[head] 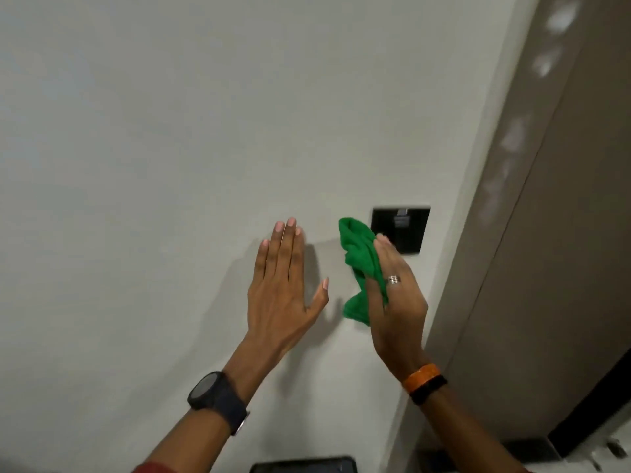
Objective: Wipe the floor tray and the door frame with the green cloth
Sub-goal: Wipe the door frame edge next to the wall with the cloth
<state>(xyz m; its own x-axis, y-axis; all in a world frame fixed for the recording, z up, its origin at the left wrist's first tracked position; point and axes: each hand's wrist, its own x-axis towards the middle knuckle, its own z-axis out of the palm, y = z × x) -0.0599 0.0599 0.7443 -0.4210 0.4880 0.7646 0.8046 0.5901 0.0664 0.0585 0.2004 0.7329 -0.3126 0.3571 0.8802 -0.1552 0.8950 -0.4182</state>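
Note:
My right hand (pixel 396 295) grips a crumpled green cloth (pixel 360 264), held up close to the white wall just left of a black wall plate (pixel 409 230). My left hand (pixel 285 285) is open with fingers straight, palm toward the wall, a little left of the cloth and holding nothing. The grey-brown door frame (pixel 505 206) rises along the right, a short way right of my right hand. The floor tray is not clearly in view.
A white wall (pixel 170 148) fills most of the view. The brown door (pixel 587 199) stands right of the frame. A dark flat object (pixel 304 465) shows at the bottom edge, and dark floor items (pixel 532 452) lie at the lower right.

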